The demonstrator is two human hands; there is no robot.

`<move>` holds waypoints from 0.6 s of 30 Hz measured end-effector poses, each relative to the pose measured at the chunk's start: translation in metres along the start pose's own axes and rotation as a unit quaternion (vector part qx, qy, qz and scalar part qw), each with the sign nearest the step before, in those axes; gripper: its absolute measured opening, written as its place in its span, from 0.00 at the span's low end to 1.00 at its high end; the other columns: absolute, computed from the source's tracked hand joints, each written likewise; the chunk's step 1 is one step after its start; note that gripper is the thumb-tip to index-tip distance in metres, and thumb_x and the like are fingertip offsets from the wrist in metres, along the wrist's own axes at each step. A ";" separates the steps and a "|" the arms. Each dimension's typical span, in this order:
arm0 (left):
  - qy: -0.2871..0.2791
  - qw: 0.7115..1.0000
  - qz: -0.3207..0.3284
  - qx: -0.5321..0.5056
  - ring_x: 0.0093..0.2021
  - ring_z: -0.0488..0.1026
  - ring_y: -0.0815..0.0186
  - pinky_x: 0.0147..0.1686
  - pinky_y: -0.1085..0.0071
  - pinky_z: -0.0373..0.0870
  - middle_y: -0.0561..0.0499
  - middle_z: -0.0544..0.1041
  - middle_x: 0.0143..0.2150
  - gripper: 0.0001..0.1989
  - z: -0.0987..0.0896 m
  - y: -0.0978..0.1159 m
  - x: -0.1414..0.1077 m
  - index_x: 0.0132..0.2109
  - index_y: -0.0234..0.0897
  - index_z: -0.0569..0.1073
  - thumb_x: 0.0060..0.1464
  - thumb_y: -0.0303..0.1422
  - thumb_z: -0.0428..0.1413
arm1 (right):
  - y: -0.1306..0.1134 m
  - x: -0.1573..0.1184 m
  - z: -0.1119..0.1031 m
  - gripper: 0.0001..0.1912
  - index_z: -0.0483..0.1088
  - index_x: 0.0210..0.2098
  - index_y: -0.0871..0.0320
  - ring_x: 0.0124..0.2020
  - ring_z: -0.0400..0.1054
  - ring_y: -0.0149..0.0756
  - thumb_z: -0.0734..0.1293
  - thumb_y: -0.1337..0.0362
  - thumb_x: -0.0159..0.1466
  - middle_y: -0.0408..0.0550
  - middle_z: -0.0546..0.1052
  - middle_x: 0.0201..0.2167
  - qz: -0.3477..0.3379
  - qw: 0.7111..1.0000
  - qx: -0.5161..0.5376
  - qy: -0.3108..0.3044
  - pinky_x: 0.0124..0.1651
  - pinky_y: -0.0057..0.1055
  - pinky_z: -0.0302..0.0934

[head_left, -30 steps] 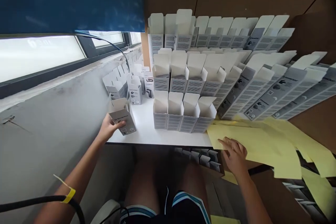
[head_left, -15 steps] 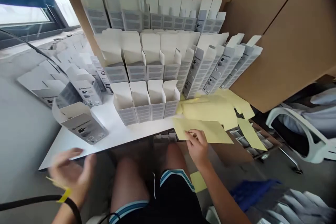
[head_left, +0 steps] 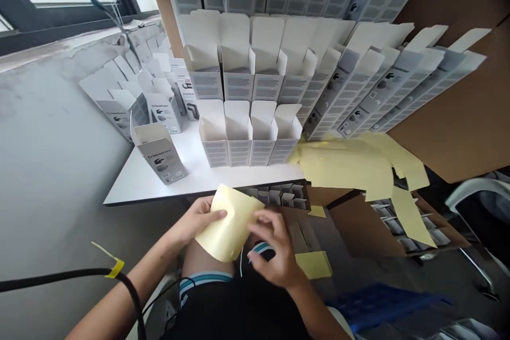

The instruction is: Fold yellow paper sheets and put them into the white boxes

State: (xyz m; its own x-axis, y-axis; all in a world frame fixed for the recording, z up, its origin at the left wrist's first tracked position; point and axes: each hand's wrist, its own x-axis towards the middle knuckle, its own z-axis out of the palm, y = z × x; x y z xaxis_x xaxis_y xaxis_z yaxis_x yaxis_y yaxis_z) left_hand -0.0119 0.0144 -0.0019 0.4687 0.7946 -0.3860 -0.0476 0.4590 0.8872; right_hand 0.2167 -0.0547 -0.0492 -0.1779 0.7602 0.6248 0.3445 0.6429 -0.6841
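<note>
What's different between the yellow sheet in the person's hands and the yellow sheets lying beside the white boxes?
The sheet in the hands is curved, while the yellow sheets lie fairly flat. The held sheet is a single piece; the others overlap in a loose pile. The held sheet is lifted by the left hand, with the right hand at its edge, while nobody touches the pile. Both are the same pale yellow.

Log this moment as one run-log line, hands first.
left hand | holds curled yellow paper sheet | right hand | at sheet edge | nearby open-flap white cartons on white table
</note>
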 end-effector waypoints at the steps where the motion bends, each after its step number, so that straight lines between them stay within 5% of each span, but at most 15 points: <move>1: -0.015 1.000 -0.005 0.011 0.35 0.82 0.56 0.35 0.66 0.78 0.41 0.83 0.39 0.24 -0.004 0.006 -0.006 0.48 0.31 0.79 0.46 0.41 0.70 | 0.006 0.007 -0.005 0.30 0.63 0.64 0.50 0.65 0.58 0.50 0.68 0.58 0.63 0.56 0.62 0.64 0.033 0.998 0.047 0.003 0.63 0.49 0.60; 4: -0.047 0.997 -0.007 0.053 0.34 0.82 0.57 0.33 0.68 0.78 0.42 0.83 0.38 0.22 -0.009 0.021 -0.018 0.46 0.32 0.79 0.47 0.40 0.70 | 0.023 0.034 -0.009 0.38 0.59 0.68 0.54 0.65 0.60 0.50 0.71 0.55 0.61 0.57 0.64 0.65 0.134 0.966 0.192 -0.111 0.67 0.49 0.56; 6: -0.036 0.996 0.016 0.082 0.34 0.82 0.58 0.33 0.68 0.78 0.43 0.83 0.38 0.20 -0.012 0.030 -0.022 0.45 0.32 0.78 0.48 0.39 0.69 | 0.028 0.048 -0.001 0.32 0.68 0.61 0.58 0.54 0.70 0.46 0.73 0.53 0.60 0.55 0.75 0.54 0.203 0.901 0.303 -0.235 0.58 0.43 0.65; 8: 0.003 0.993 0.050 0.103 0.35 0.82 0.57 0.33 0.68 0.79 0.44 0.83 0.38 0.21 -0.018 0.035 -0.027 0.47 0.33 0.76 0.49 0.39 0.69 | 0.028 0.052 0.010 0.24 0.75 0.52 0.61 0.42 0.73 0.40 0.73 0.53 0.60 0.52 0.79 0.43 0.262 0.842 0.382 -0.277 0.46 0.35 0.69; 12: 0.133 0.979 0.141 0.068 0.32 0.81 0.60 0.30 0.70 0.77 0.48 0.82 0.35 0.36 -0.029 0.025 -0.038 0.60 0.36 0.67 0.47 0.38 0.70 | 0.021 0.041 0.027 0.20 0.77 0.44 0.61 0.32 0.71 0.35 0.75 0.53 0.59 0.48 0.79 0.35 0.331 0.833 0.419 -0.148 0.36 0.29 0.66; 14: 0.155 0.974 0.165 0.024 0.30 0.79 0.63 0.30 0.71 0.76 0.50 0.81 0.33 0.39 -0.029 0.010 -0.042 0.62 0.37 0.66 0.45 0.38 0.71 | 0.018 0.033 0.030 0.20 0.76 0.44 0.59 0.32 0.71 0.35 0.74 0.52 0.59 0.49 0.79 0.35 0.349 0.834 0.419 -0.083 0.36 0.30 0.67; 18: 0.128 0.985 0.118 0.009 0.32 0.79 0.62 0.36 0.69 0.76 0.47 0.81 0.31 0.21 -0.015 -0.022 -0.045 0.48 0.33 0.75 0.52 0.41 0.67 | 0.012 0.022 0.032 0.19 0.75 0.41 0.59 0.32 0.69 0.36 0.72 0.50 0.61 0.49 0.77 0.33 0.356 0.853 0.380 -0.020 0.37 0.31 0.66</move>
State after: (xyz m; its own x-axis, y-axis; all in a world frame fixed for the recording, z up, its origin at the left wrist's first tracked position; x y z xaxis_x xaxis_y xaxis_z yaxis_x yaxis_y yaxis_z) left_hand -0.0454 -0.0254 -0.0078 0.2094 0.9535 -0.2168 -0.1123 0.2437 0.9633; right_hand 0.1872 -0.0274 -0.0560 -0.2104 0.9761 -0.0549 -0.3167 -0.1211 -0.9408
